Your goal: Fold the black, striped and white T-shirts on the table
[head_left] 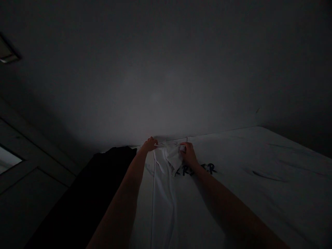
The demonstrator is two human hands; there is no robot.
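Note:
A long white cloth (163,186), perhaps a garment, hangs down the front of a pale panel (249,207) from near its top edge. My left hand (149,144) is closed on the upper left corner of the cloth. Opposite it, my right hand (188,154) pinches the cloth's upper right part, where a short fold droops. Between the hands the top of the cloth is stretched nearly level. Both arms reach up and forward. The light is dim, so finer detail of the cloth cannot be made out.
Black fabric (95,193) hangs over the panel to the left of my arms. Dark hand-drawn letters (209,168) and streaks mark the panel at right. A plain grey surface (166,79) rises above. At far left is a door frame (26,173) with a lit pane.

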